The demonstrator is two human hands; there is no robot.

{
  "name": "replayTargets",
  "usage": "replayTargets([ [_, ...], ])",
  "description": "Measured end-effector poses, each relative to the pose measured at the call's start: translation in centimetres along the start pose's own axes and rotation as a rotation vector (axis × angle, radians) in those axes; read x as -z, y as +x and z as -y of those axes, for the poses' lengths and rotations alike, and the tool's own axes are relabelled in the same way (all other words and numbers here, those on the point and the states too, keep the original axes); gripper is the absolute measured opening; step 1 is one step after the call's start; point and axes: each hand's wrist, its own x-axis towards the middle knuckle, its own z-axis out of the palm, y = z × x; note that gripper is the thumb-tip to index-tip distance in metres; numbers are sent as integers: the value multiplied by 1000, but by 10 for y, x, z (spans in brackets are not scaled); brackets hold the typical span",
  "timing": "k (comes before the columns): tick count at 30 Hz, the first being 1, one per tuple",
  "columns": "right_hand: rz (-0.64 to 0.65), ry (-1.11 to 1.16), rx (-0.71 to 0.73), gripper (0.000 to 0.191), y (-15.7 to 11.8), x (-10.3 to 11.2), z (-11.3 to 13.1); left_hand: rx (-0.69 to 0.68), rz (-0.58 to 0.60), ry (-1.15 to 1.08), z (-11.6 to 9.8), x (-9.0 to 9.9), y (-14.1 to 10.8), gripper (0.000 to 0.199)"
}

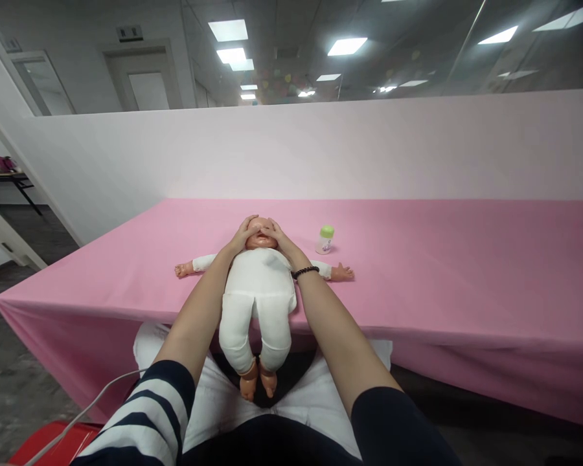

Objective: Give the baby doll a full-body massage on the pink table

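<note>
The baby doll (260,278) lies on its back on the pink cloth (457,265) spread over the table, its head (261,242) at 12 o'clock and its bare feet (247,386) at 6 o'clock, pointing straight at the seated person. Its torso is borne by the tabletop, while the legs reach past the near edge and hang between the person's white-clad knees (381,349); that placement seems to bring the head within easy reach. The doll's arms stretch out to 9 and 3 o'clock, which probably leaves its front uncluttered. The left hand (244,234) cups the head from 11 o'clock and the right hand (279,237) from 1 o'clock, so the paired grip likely keeps it from rolling either way. Both hands are laid open along the curve, thumbs stretched inward over the upper face and apart from the other fingers; nothing is pinched, and how firmly they press I cannot tell. The right wrist, wearing a dark beaded bracelet (306,272), crosses the doll's arm on that side. At 2 o'clock from the torso a small clear bottle with a green cap (325,240) stands upright, near the right hand yet beyond the forearm's path, perhaps to stay handy. At 12 o'clock, behind the table, rises a white wall (320,152) topped by glass; at 8 o'clock a pale cable (92,402) runs above something red (53,440).
</note>
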Motion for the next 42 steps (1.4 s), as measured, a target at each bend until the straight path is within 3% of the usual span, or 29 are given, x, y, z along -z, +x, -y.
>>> replayTargets([
  [4,71,-78,-70,125,-13,8,12,-68,98,123,2,9,-7,89],
  [10,163,-134,-44,128,-11,18,13,-17,190,113,-6,13,-14,115],
  [20,207,40,-18,110,-12,23,10,63,175,18,-15,12,-24,106],
  [25,173,96,-35,109,-11,25,7,28,209,18,-16,13,-24,94],
  [32,132,-6,-40,116,-15,19,7,9,168,105,-20,6,-24,115],
  [42,128,87,-50,115,-15,18,8,85,167,9,-30,5,-31,105],
])
